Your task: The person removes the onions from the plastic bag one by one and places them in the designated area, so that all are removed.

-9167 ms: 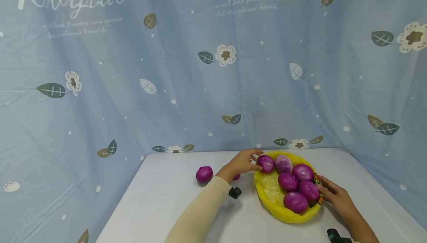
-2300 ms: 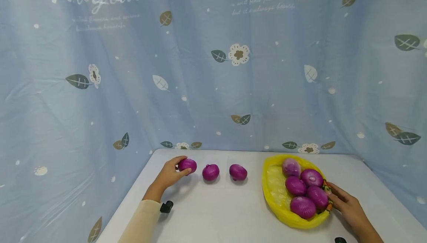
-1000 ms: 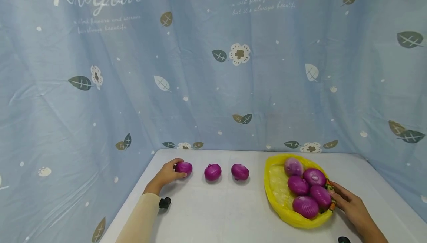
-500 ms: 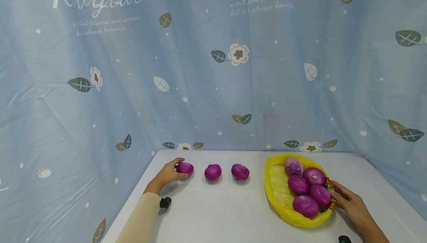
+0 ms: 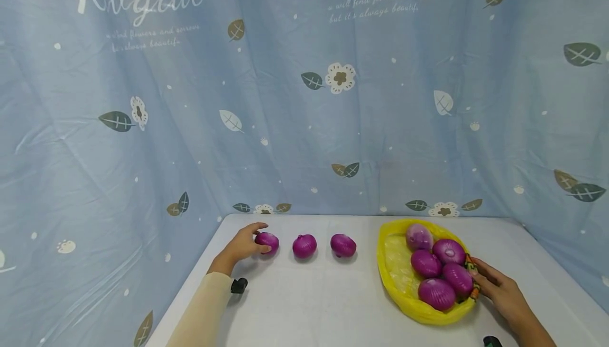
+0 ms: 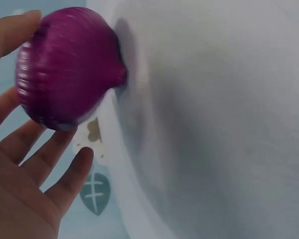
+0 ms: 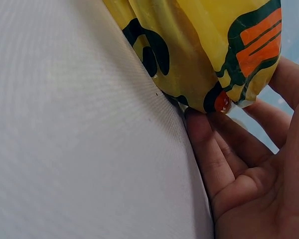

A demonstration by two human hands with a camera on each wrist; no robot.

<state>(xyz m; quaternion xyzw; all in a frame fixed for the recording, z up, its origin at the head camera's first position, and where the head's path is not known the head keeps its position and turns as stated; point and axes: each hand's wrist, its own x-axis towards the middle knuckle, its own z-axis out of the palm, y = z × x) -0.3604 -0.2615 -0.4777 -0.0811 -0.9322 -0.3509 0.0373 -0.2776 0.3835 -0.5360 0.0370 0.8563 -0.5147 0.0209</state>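
Observation:
At the left end of a row of purple onions, my left hand (image 5: 243, 244) curves around one onion (image 5: 268, 241), its fingers loosely spread. In the left wrist view, the thumb and fingertips lie right at the sides of this onion (image 6: 72, 64), which is low over the white surface, stem end toward it. My right hand (image 5: 501, 291) grips the right edge of a yellow plastic bag (image 5: 397, 304), rolled open like a bowl, with several onions (image 5: 436, 294) inside. The right wrist view shows fingers under the bag's printed side (image 7: 189, 45) and the thumb against it.
Two more onions, a middle one (image 5: 304, 246) and a right one (image 5: 343, 245), stand apart in the row between the left hand and the bag. A blue patterned curtain (image 5: 285, 125) hangs behind the white table (image 5: 304, 304).
From the bag's left side, the left hand has carried an onion to the row's left end. Its fingers have just loosened around it, and the onion has shifted slightly right. The right hand stays put.

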